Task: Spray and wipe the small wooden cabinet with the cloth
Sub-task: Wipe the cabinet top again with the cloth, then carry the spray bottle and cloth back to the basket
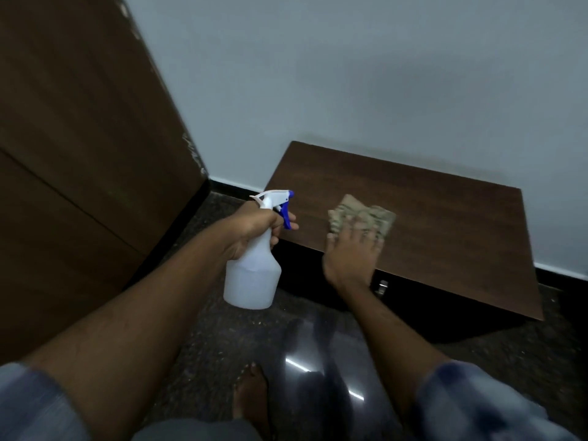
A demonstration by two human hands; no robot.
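Left sleeve (28, 405): blue checked, at the bottom corner; the bare forearm reaches forward.
Wooden panel (79, 138): tall, dark brown, far left against the wall; no part of this job.
Left hand (254, 227): wrapped round the neck of the spray bottle (251, 278), one finger at the blue trigger; the bottle hangs upright over the floor, just left of the cabinet, with its nozzle facing the top.
Right hand (353, 253): fingers straight and spread, pressing down on the cloth, not clutching it.
Cloth (359, 214): beige, folded, lying on the front left part of the cabinet top.
Cabinet (445, 224): low, dark wood, set against the wall; most of its top lies to the right of the cloth.
Wiping well: probably keep the palm flat, make long overlapping passes out to the right edge and back corners, and hold the bottle clear.
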